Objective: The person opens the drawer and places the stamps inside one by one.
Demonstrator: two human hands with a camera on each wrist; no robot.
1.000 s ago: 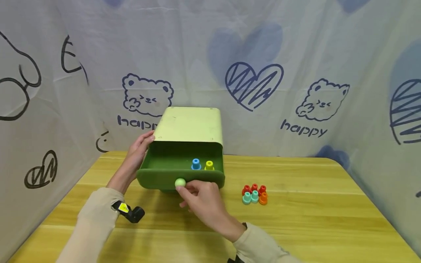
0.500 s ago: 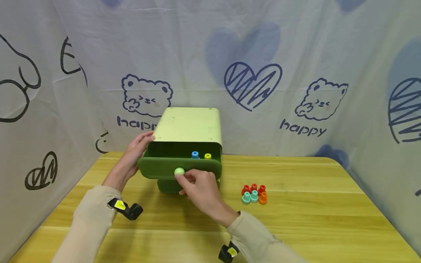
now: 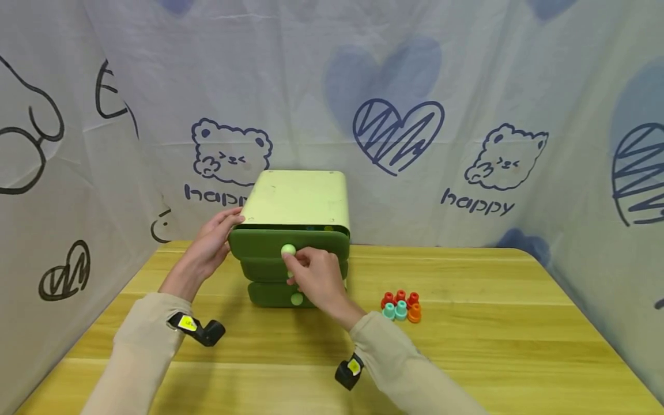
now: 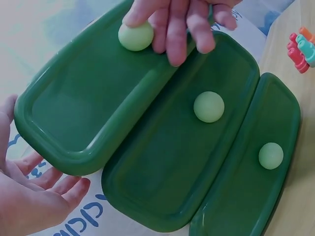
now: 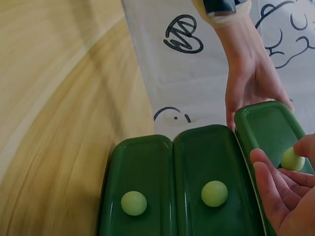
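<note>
A small cabinet with a pale yellow-green shell [image 3: 297, 197] and three dark green drawers stands on the table. Its top drawer [image 3: 257, 243] juts out a little, leaving a thin gap under the shell. Through that gap, traces of a blue piece and a yellow piece show; the rest of them is hidden. My right hand [image 3: 323, 281] pinches the round top knob [image 4: 136, 36], thumb against it and the other fingers below. My left hand [image 3: 206, 249] rests along the cabinet's left side, its fingers extended by the drawer's end in the left wrist view.
To the right of the cabinet, red pegs [image 3: 400, 295], light teal pegs [image 3: 401, 310] and an orange peg [image 3: 414, 313] are grouped on the wooden table [image 3: 493, 346]. A printed cloth [image 3: 301, 86] hangs behind and along both sides.
My right hand has pushed the top drawer inward by its knob, from well out to nearly closed. The blue and yellow pieces went back under the shell. My left hand stays at the side.
</note>
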